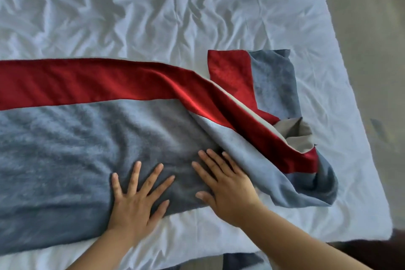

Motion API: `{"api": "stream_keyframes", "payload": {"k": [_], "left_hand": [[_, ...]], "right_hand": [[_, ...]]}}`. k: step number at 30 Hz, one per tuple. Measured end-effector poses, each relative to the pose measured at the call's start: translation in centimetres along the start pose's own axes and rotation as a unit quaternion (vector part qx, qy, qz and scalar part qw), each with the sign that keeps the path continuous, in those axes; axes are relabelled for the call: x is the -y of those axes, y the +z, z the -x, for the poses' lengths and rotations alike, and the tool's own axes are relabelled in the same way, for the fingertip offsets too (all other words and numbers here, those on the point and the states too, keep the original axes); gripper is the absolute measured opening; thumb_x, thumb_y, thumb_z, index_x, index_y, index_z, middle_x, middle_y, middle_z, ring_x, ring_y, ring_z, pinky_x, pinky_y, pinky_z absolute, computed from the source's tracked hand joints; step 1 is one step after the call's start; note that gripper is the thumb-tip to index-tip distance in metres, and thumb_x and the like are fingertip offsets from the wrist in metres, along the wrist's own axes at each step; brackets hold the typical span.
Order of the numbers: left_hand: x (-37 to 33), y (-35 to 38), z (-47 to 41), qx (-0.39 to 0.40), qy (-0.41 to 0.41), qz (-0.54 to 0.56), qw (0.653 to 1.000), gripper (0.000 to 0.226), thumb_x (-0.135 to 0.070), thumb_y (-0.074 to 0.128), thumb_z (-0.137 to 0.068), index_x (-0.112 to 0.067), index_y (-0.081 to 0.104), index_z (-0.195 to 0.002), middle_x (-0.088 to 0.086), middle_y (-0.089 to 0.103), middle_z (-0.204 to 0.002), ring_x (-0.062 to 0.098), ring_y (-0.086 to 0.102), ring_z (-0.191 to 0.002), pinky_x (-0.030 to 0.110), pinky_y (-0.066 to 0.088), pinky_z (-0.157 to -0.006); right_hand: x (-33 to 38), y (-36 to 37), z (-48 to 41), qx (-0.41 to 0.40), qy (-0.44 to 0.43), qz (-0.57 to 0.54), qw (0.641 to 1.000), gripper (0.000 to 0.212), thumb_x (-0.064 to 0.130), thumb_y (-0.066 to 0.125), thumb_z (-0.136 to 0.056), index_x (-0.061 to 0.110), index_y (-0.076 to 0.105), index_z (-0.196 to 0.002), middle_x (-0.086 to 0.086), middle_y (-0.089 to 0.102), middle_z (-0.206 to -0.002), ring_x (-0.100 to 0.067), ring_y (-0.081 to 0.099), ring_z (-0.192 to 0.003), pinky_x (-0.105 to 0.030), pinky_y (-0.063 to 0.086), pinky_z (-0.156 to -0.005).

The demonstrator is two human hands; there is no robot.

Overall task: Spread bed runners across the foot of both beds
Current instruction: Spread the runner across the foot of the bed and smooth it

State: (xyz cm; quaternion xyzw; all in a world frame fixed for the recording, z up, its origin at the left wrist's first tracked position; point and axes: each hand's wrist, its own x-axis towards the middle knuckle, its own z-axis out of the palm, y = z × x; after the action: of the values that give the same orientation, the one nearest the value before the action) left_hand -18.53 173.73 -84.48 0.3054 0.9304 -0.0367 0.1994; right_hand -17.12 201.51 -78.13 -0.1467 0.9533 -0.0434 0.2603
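Both my forearms reach in from the bottom edge, and both palms lie flat on the bed runner (87, 138). My left hand (137, 201) has its fingers spread wide and straight, pressing the blue-grey plush near the runner's front edge. My right hand (225, 186) sits just beside it, fingers straight and closer together, their tips reaching to where a fold begins. Neither hand grips anything.

Left of my hands the runner stretches flat across the white sheet (153, 17), a red satin band (76, 83) along its far side and the wider blue-grey part nearer me. To the right of my hands it is bunched: the cloth twists and doubles over, showing a pale grey lining (293, 136), and the end piece lies turned back at an angle, red and blue side by side, short of the mattress's right edge. A loose blue fold hangs down toward the front right.

Wrinkles cover the sheet beyond the runner. Past the right side of the bed is beige floor (361, 28), and at the top right corner something dark stands there, possibly furniture legs.
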Motion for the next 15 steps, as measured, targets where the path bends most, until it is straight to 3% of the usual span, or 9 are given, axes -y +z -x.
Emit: {"api": "stream_keyframes", "payload": {"k": [3,5,8,10,12,13,15], "left_hand": [[-1.9,-2.0,-1.1,-0.037,-0.026,0.037,0.998,0.068,-0.061,0.039,-0.093,-0.041,0.031,-0.158,-0.001,0.02,-0.171,0.046,0.008,-0.155,0.085,0.013,-0.107],[-4.3,-4.6,-3.7,-0.103,-0.005,0.089,0.991,0.065,-0.053,0.041,-0.097,-0.037,0.03,-0.159,0.002,0.021,-0.17,0.044,0.011,-0.156,0.081,0.017,-0.11],[-9.8,-10.2,-10.5,-0.242,0.079,0.153,0.955,0.05,-0.034,0.049,-0.102,-0.028,0.047,-0.152,0.002,0.039,-0.163,0.034,0.034,-0.151,0.071,0.026,-0.113],[-14.3,-13.4,-15.3,-0.287,0.102,0.178,0.936,0.047,-0.032,0.053,-0.102,-0.027,0.052,-0.149,-0.001,0.046,-0.158,0.028,0.044,-0.145,0.061,0.03,-0.116],[-18.5,-15.9,-19.0,-0.244,0.103,0.191,0.945,0.054,-0.044,0.059,-0.098,-0.029,0.052,-0.149,-0.002,0.05,-0.156,0.026,0.048,-0.142,0.053,0.032,-0.116],[-20.2,-16.7,-20.5,-0.181,0.113,0.168,0.962,0.062,-0.054,0.061,-0.093,-0.029,0.051,-0.149,-0.002,0.051,-0.154,0.026,0.049,-0.14,0.053,0.032,-0.116],[-22.8,-17.3,-22.3,-0.039,0.146,0.065,0.986,0.075,-0.069,0.059,-0.083,-0.028,0.053,-0.145,-0.001,0.055,-0.146,0.027,0.05,-0.135,0.055,0.029,-0.116]], "right_hand": [[-5.5,-1.2,2.0,-0.126,0.032,-0.037,0.991,0.065,0.054,0.029,-0.104,0.023,0.018,-0.16,-0.012,0.005,-0.168,-0.025,0.001,-0.155,-0.041,0.0,-0.125],[-9.6,-1.8,3.1,-0.173,0.051,-0.051,0.982,0.063,0.051,0.031,-0.104,0.022,0.021,-0.159,-0.015,0.008,-0.167,-0.03,0.005,-0.155,-0.045,0.004,-0.125],[-15.6,-2.4,4.6,-0.18,0.099,-0.099,0.974,0.064,0.05,0.023,-0.105,0.017,0.022,-0.159,-0.018,0.015,-0.166,-0.036,0.009,-0.154,-0.051,0.008,-0.124],[-18.8,-2.9,5.7,-0.172,0.109,-0.171,0.964,0.06,0.044,0.023,-0.104,0.014,0.034,-0.155,-0.009,0.035,-0.16,-0.032,0.026,-0.15,-0.049,0.02,-0.123],[-21.7,-3.6,5.9,-0.16,0.111,-0.233,0.953,0.057,0.031,0.033,-0.094,0.014,0.049,-0.146,-0.004,0.054,-0.147,-0.03,0.045,-0.139,-0.046,0.036,-0.115],[-23.0,-4.1,5.7,-0.14,0.114,-0.257,0.949,0.061,0.024,0.04,-0.084,0.014,0.051,-0.143,-0.003,0.057,-0.142,-0.03,0.05,-0.133,-0.044,0.04,-0.11],[-25.1,-4.9,5.1,-0.071,0.097,-0.224,0.967,0.074,0.016,0.049,-0.074,0.021,0.043,-0.148,0.001,0.046,-0.152,-0.031,0.04,-0.14,-0.041,0.036,-0.113]]}}
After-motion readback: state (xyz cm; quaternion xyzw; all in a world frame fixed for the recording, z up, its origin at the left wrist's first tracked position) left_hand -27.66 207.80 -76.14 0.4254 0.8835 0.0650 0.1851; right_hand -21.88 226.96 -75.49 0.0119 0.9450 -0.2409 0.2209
